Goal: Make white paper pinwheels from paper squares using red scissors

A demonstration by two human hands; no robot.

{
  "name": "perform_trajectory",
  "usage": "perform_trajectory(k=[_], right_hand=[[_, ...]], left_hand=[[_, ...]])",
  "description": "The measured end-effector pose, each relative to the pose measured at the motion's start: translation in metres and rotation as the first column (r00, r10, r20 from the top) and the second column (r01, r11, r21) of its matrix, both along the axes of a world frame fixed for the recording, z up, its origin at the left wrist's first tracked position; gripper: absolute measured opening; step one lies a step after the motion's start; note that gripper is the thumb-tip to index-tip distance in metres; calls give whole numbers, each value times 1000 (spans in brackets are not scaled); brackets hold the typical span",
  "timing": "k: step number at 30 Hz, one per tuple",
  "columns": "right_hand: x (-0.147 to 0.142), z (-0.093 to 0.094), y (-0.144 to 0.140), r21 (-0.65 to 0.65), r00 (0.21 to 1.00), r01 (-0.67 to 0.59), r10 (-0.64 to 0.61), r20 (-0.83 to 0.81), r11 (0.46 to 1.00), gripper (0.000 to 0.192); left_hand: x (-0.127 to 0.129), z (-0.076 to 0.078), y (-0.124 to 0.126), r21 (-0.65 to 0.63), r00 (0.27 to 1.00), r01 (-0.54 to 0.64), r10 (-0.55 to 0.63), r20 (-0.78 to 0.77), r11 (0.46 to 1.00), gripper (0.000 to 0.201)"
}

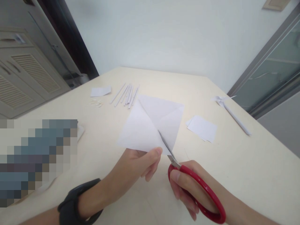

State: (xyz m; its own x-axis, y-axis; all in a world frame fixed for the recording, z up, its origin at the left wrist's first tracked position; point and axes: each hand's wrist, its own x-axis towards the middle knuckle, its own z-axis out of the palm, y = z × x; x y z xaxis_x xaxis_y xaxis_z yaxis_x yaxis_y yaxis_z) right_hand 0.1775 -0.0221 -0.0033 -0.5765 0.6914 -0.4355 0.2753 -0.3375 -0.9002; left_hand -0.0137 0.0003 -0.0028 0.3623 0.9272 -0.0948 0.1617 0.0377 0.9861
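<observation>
Head view: red scissors [198, 187] cut unmarked white paper [150, 125].

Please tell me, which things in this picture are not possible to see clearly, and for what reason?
- Head view: a pixelated block hides what lies on the table at left.
- The scissors: the right hand covers part of the red handles.
- The white paper: its near edge sits behind the left hand.
- Small scraps by the paper strips are too small to identify.
</observation>
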Motion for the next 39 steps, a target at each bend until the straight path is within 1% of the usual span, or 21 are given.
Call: perform_trajectory(k=[3,7,12,14,18,20,24,26,29,36,39], right_hand=[[0,2,0,-7,1000,4,-4,0,1000,40],[0,5,1,17,1000,-8,8,29,1000,40],[-2,6,2,-33,1000,0,1,20,999,40],[-3,8,1,-26,999,6,-6,36,1000,39],[-4,10,1,19,998,8,-9,59,1000,41],[-2,9,2,49,1000,12,-13,27,999,43],[3,6,3,40,994,-4,9,-109,999,49],[4,6,4,58,989,-15,23,-144,998,50],[5,6,5,95,982,-22,39,-183,995,53],[5,-1,4,102,965,-40,65,-254,994,56],[4,-1,4,147,961,-69,105,-257,987,57]], left_hand=[[0,-1,0,-4,1000,1,-1,0,1000,52],[0,0,-1,0,1000,-2,2,6,1000,52],[0,0,-1,-10,1000,0,0,3,1000,51],[0,0,-2,-6,1000,14,-14,15,1000,51],[0,1,-2,-13,1000,4,-4,16,1000,51],[0,1,-1,-17,1000,0,0,14,1000,51],[-1,3,-1,-20,1000,3,-2,6,1000,52],[-2,3,-1,-20,1000,5,-5,1,1000,53],[-2,3,-1,-27,1000,1,-1,8,1000,53],[0,4,2,-14,995,23,-22,95,1000,52],[0,2,2,-48,998,17,-13,67,999,51]])
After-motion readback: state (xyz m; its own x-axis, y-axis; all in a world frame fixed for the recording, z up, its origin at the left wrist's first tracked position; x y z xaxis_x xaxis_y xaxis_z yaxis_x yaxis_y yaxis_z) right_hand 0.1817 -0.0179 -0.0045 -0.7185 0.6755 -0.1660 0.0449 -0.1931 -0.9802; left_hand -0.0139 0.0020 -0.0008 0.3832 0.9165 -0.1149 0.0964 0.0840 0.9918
